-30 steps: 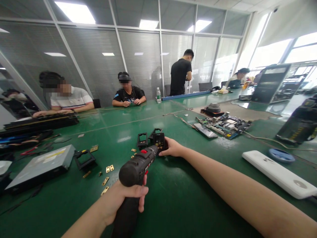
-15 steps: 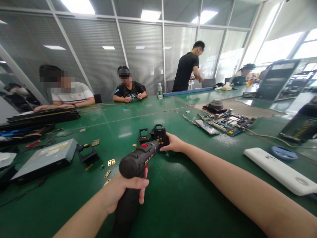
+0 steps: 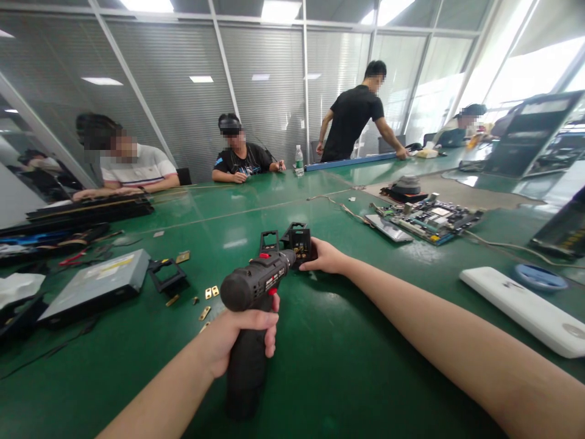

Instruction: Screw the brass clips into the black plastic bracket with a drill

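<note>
My left hand (image 3: 237,338) is wrapped round the grip of a black cordless screwdriver (image 3: 256,289) with red accents, its nose pointing away at a black plastic bracket (image 3: 299,242). My right hand (image 3: 325,256) reaches out across the green table (image 3: 347,366) and holds that bracket on its right side. A second black frame (image 3: 269,241) stands just left of it. Several small brass plates (image 3: 208,299) lie scattered on the table to the left of the screwdriver.
A grey optical drive (image 3: 98,285) and a black frame (image 3: 167,275) lie at the left. A circuit board (image 3: 429,218) sits at the right, a white power strip (image 3: 525,311) nearer. Three people sit and one person stands at the far side.
The view has tilted down and drifted slightly. My left hand has raised the screwdriver a little, still aimed at the bracket. The standing person has leaned over the far table.
</note>
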Demonstrator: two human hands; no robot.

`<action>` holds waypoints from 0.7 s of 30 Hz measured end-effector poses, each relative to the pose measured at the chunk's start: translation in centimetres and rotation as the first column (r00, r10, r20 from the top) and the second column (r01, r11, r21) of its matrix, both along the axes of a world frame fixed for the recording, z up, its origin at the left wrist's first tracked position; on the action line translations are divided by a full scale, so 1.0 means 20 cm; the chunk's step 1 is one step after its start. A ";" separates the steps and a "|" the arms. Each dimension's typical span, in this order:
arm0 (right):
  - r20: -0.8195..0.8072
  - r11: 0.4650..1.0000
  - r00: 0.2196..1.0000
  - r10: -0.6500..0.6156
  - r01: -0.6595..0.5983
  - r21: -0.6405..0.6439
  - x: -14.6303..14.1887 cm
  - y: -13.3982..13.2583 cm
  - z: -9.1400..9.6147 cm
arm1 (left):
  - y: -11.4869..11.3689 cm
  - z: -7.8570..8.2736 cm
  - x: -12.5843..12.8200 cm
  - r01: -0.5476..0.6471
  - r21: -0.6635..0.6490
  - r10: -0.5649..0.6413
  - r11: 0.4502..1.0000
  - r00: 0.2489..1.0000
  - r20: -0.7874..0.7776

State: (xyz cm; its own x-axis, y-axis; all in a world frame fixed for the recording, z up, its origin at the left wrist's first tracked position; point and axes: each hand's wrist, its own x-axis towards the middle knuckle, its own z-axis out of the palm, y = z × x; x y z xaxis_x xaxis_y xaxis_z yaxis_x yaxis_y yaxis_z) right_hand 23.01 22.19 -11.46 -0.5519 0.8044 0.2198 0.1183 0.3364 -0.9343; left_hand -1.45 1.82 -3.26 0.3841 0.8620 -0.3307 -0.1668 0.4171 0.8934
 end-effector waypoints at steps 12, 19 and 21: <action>-0.043 0.999 0.999 0.020 -0.021 -0.031 -0.01 0.00 0.02 | 0.01 -0.01 -0.01 -0.007 0.049 0.001 0.999 0.992 0.126; -0.019 1.000 1.000 -0.010 0.010 -0.027 0.00 0.00 0.01 | 0.01 -0.03 -0.02 0.008 0.100 -0.017 0.995 0.995 0.098; -0.018 1.000 1.000 -0.012 0.012 -0.021 0.00 0.00 0.02 | 0.00 -0.03 -0.01 0.019 0.117 -0.030 0.993 0.995 0.091</action>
